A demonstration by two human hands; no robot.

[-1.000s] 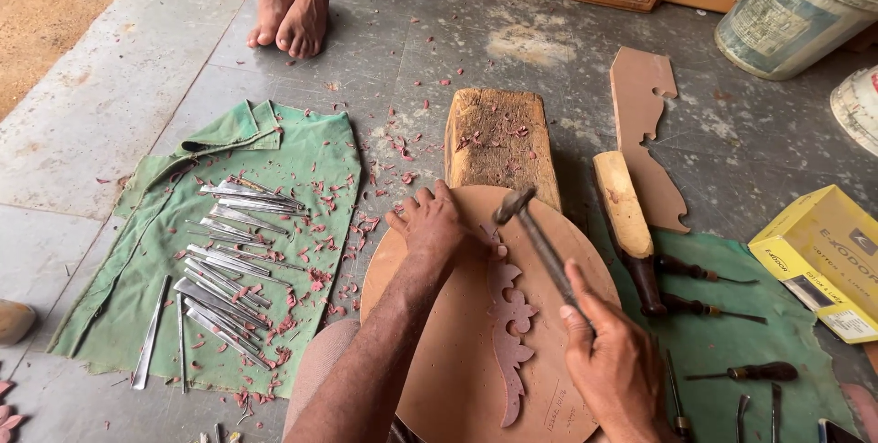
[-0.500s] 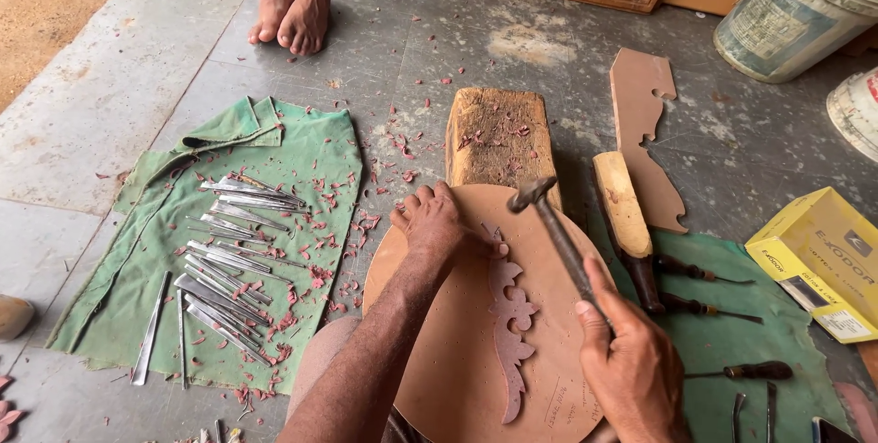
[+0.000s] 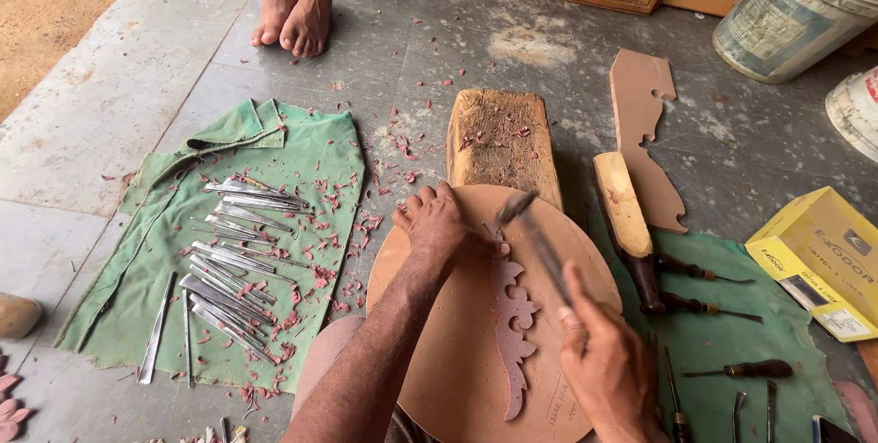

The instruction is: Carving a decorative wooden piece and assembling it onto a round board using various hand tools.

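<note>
Hammer (image 3: pixel 535 237) in the right hand (image 3: pixel 608 365) is gripped by its handle, the fingers closed round the lower end, and its metal head is held just above the round wooden board (image 3: pixel 439 352), blurred with motion. The left hand (image 3: pixel 437 222) is pressed on the upper part of the round board, fingers curled down beside the top end of a carved scroll-shaped piece (image 3: pixel 512 324); whether a small tool is pinched under those fingers cannot be told. The scroll piece is laid flat near the middle of the board, running from the left hand toward the board's near edge.

A rough wooden block (image 3: pixel 501 137) is set on the floor touching the far edge of the board. Left of the board, a green cloth (image 3: pixel 302 146) is spread out, and a row of metal chisels (image 3: pixel 229 260) is laid across it among reddish wood shavings. Right of the board, a wooden mallet (image 3: pixel 625 214) is laid with its end on a second green cloth (image 3: pixel 732 324), beside several wooden-handled tools (image 3: pixel 700 306). A cut-out flat board (image 3: pixel 645 132) is seen beyond the mallet, a yellow box (image 3: pixel 819 260) further right. Another person's bare feet (image 3: pixel 293 18) are seen well beyond the block.
</note>
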